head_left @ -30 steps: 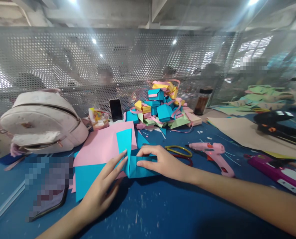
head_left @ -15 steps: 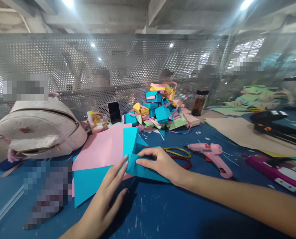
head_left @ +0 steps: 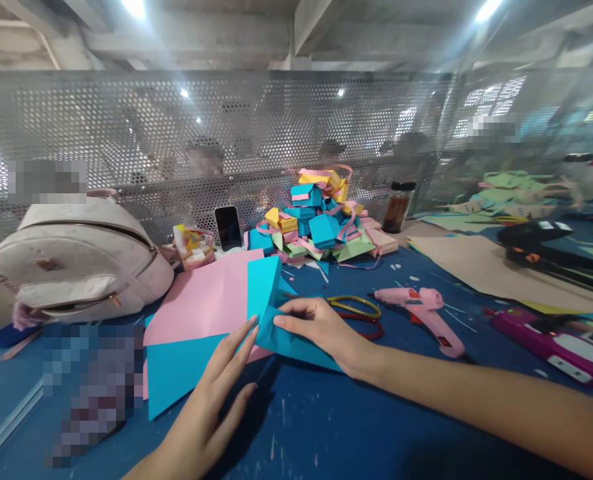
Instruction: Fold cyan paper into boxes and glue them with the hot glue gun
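Note:
A sheet of blue paper [head_left: 296, 343], partly folded, is pinched between the thumb and fingers of my right hand [head_left: 324, 333]. My left hand [head_left: 216, 387] has its fingers stretched out, with the fingertips against the left edge of that folded paper and the thumb apart. Beneath and to the left lie a pink sheet [head_left: 201, 300] and another stretch of blue paper [head_left: 176, 370]. Behind my right hand, scissors with yellow [head_left: 354, 305] and red handles are partly hidden by the paper and hand.
A pink glue gun [head_left: 429, 310] and a purple power strip [head_left: 551, 347] lie to the right. Paper boxes [head_left: 324, 227] are heaped at the back, near a phone [head_left: 227, 227] and a bottle [head_left: 396, 207]. A white backpack [head_left: 86, 253] stands left; a black stapler-like tool [head_left: 536, 240] is far right.
Both hands keep nearly the same positions on the folded blue paper. The view has shifted very slightly.

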`<state>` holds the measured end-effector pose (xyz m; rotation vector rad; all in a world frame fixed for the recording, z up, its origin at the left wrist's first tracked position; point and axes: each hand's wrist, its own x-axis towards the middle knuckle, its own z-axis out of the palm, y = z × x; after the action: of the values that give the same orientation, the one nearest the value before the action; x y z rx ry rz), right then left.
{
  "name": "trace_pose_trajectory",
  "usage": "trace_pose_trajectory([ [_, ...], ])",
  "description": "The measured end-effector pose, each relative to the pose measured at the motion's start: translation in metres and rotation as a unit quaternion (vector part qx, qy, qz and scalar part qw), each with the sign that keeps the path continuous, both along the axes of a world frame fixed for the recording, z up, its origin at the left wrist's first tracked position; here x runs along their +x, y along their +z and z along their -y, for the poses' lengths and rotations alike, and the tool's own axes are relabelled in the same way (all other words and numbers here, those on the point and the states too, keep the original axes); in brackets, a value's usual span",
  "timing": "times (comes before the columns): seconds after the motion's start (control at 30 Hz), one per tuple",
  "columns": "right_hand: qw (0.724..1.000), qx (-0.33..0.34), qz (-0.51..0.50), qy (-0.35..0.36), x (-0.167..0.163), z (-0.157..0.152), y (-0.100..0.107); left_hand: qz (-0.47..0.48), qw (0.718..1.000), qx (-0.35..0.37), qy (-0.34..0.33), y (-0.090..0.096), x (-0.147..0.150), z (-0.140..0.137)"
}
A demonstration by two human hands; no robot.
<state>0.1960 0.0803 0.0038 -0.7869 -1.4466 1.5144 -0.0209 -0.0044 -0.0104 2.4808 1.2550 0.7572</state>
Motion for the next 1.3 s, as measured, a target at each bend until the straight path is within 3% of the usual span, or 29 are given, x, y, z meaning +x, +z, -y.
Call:
trace_pose_trajectory([
  [0.5, 1.000, -0.002, 0.019, -0.010, -0.001, 0.009, 0.009, -0.039, 0.998, 0.037, -0.021, 0.001, 0.000, 0.001],
  [0.8, 0.996, 0.059, 0.066, -0.018, -0.001, 0.008, 0.004, -0.028, 0.999, 0.019, -0.005, 0.004, 0.002, 0.002],
  [1.3, 0.985, 0.131, 0.114, 0.007, 0.000, 0.015, 0.016, -0.002, 1.000, -0.001, -0.012, 0.006, 0.004, 0.003],
])
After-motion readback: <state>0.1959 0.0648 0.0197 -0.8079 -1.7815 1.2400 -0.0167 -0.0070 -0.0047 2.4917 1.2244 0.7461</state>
